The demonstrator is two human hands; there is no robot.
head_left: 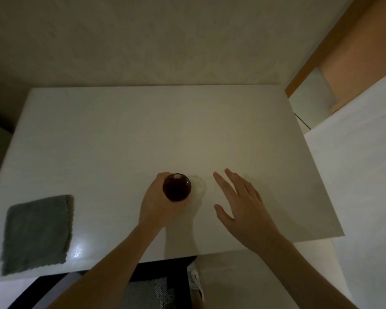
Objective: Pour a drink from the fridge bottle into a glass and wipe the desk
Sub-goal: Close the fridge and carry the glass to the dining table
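Observation:
My left hand [158, 204] grips a dark bottle [177, 187], seen from straight above with a pale cap at its top, standing upright near the middle of the white desk [143, 130]. A clear glass [199, 186] stands just right of the bottle and is partly hidden behind it. My right hand [239, 197] hovers over the desk to the right of the glass, fingers spread and holding nothing. A grey-green cloth [37, 234] lies flat at the desk's front left corner.
A dark chair [156, 286] sits under the desk's front edge, with a shoe [196, 282] beside it. A white surface [354, 163] adjoins the desk on the right. A wooden panel [343, 52] and a wall stand behind.

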